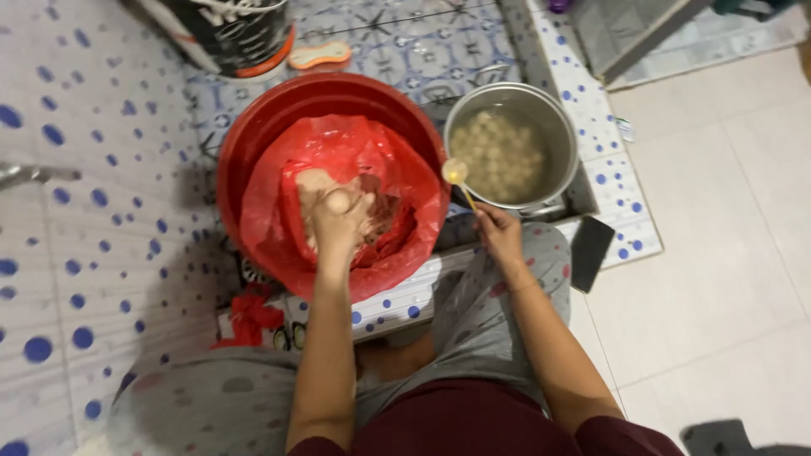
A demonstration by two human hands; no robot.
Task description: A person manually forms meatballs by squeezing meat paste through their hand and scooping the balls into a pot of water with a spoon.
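Over the red basin [253, 143]: left hand [338, 221] fisted, squeezing paste [314, 181] ball upward
Right hand [498, 232]: pinching spoon [456, 176], its bowl nearest pot [564, 127] rim, handle slanting back

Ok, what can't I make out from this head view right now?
- Left hand: fist around the paste, a ball at the top; palm and fingertips hidden.
- Bottom of red bucket: covered by red bag.
- Pot: balls under cloudy water, count unclear.
- Spoon in right hand: contents too small.
- Dark container: cut off by the top edge.
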